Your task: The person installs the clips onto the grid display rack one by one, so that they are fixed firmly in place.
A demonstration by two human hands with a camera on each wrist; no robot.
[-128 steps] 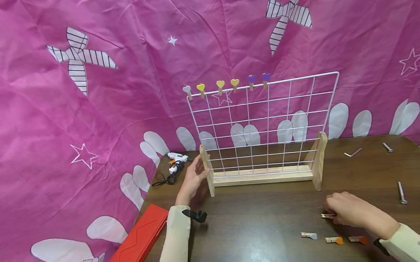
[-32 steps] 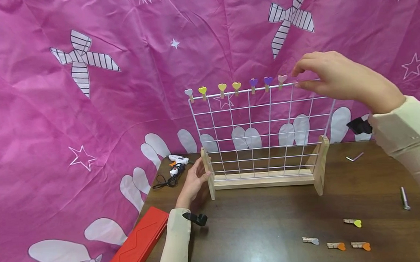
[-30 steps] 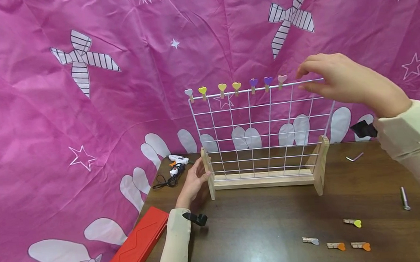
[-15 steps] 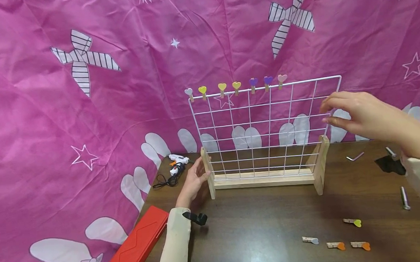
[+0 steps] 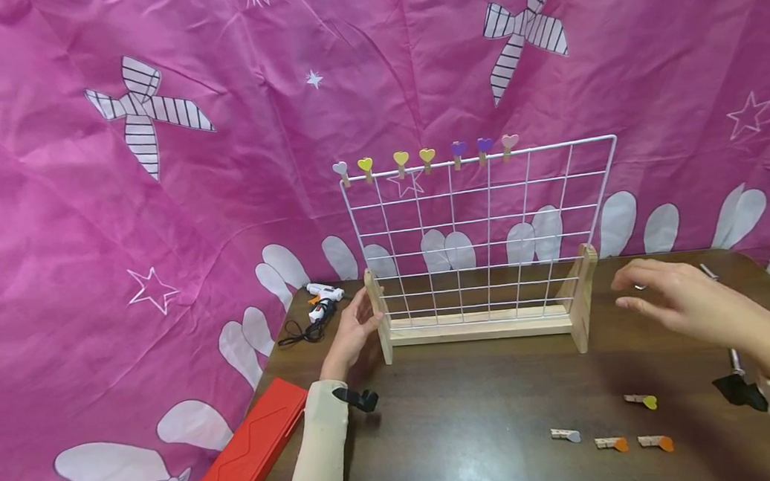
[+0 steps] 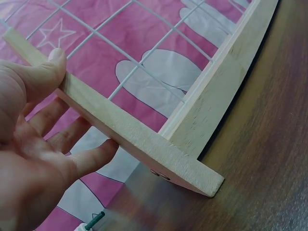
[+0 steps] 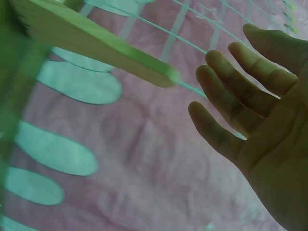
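White wire grid (image 5: 488, 219) stands in pale-wood stand (image 5: 481, 331) on dark brown table (image 5: 450, 400), w/ 7 small wooden heart-topped pegs (image 5: 427, 155) clipped along top bar. Person's L hand (image 5: 353, 333) grips stand's L upright, thumb in front. R hand (image 5: 684, 298), fingers loose & slightly bent, hovers just R of stand. 4 similar loose pegs (image 5: 620, 444) lie nearer: 1 yellow, 1 greyish, 2 orange. Long red box (image 5: 248, 447) at far L.

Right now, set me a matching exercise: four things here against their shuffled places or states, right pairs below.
1. Left grip
2. Pink heart clip
3. Right grip
4. Orange heart clips

A. In the air, holding nothing
B. Lying on the table
C. Holding the left wooden upright
D. On the white top bar

Pairs: 1-C, 2-D, 3-A, 4-B
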